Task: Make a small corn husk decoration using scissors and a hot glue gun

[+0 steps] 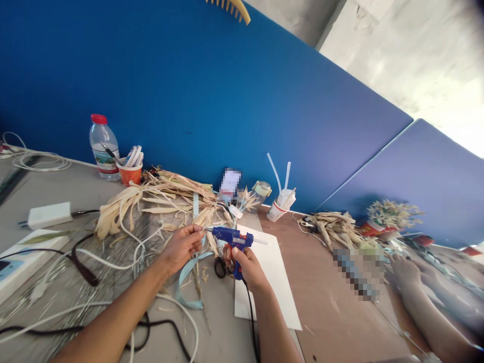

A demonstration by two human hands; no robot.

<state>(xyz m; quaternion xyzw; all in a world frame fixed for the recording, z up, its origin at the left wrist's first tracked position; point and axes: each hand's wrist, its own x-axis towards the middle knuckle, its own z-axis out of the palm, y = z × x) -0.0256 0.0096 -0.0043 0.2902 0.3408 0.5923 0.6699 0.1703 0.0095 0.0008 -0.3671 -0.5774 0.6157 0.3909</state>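
A blue glue gun (pixel 232 237) points to the left, with a clear glue stick (pixel 260 242) standing out of its back. My right hand (pixel 244 259) is wrapped round its handle, and a black cord hangs below. At the tip of the nozzle, my left hand (pixel 185 245) has its thumb and fingers pressed together; whatever they pinch is too small to make out. White paper (pixel 274 287) lies under and right of the gun. Beneath the hands are a light blue ribbon (pixel 184 285) and black scissors handles (pixel 220 267).
Dried husks (pixel 124 204) spread along the back left, near a bottle (pixel 104 151) and an orange cup (pixel 130 175). White and black cables cross the left, beside a power strip (pixel 34 257). A white cup (pixel 278 209) holds straws. Another person's arms (pixel 423 297) rest at the right.
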